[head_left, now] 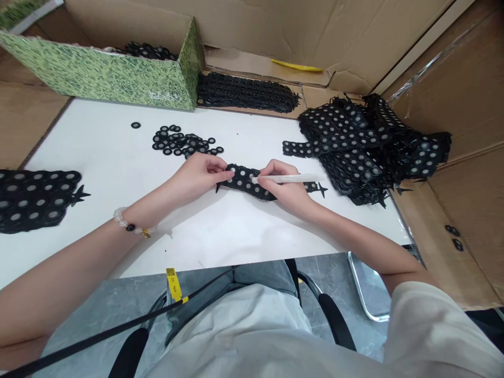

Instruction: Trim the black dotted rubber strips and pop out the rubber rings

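A black rubber strip [246,182] full of round holes lies on the white table [220,231] in front of me. My left hand [199,173] pinches the strip's left end, fingers closed on it. My right hand [285,185] rests on the strip's right part and grips a white stick-like tool [291,179], whose tip points left onto the strip. A small heap of loose black rings [183,143] lies just beyond my left hand.
A big pile of black perforated strips [366,149] sits at the right, another stack [33,199] at the left edge, a row [246,93] at the back. A green patterned box [106,73] holds rings. Cardboard walls [468,157] surround the table.
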The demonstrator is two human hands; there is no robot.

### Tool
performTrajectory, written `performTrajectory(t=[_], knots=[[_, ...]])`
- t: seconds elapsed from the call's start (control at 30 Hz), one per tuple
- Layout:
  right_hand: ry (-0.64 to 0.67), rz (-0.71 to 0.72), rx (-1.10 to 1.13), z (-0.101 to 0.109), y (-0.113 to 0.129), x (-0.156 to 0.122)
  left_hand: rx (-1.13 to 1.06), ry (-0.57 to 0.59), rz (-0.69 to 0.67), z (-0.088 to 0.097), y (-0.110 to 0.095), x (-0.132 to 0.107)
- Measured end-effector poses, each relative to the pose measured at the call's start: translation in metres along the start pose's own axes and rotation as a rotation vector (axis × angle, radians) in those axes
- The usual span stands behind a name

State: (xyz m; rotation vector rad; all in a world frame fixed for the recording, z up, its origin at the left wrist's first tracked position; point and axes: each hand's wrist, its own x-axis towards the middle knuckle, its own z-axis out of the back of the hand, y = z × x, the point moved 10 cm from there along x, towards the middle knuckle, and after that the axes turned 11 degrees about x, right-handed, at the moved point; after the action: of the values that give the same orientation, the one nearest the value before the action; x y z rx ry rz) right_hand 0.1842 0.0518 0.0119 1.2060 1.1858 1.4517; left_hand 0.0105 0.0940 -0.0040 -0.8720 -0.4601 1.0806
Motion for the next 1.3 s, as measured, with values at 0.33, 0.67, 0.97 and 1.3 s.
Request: performTrajectory(t=[0.33, 0.67, 0.97, 1.3], knots=[[0.061, -0.021, 0.07, -0.004, 0.002, 0.001, -0.052, 0.129, -0.014, -0.028, -0.01, -0.01], [0.099, -0.063, 0.052, -0.009, 0.002, -0.004, 0.146, 0.234, -0.131, -0.036, -0.021, -0.015], [0.104, -0.075, 0.087, -0.01, 0.005, -0.006, 0.139, 0.273, -0.117, -0.041, -0.016, -0.015], [0.092, -0.077, 0.125, -0.008, 0.006, -0.004, 0.088, 0.215, -0.117, -0.037, -0.017, -0.014]])
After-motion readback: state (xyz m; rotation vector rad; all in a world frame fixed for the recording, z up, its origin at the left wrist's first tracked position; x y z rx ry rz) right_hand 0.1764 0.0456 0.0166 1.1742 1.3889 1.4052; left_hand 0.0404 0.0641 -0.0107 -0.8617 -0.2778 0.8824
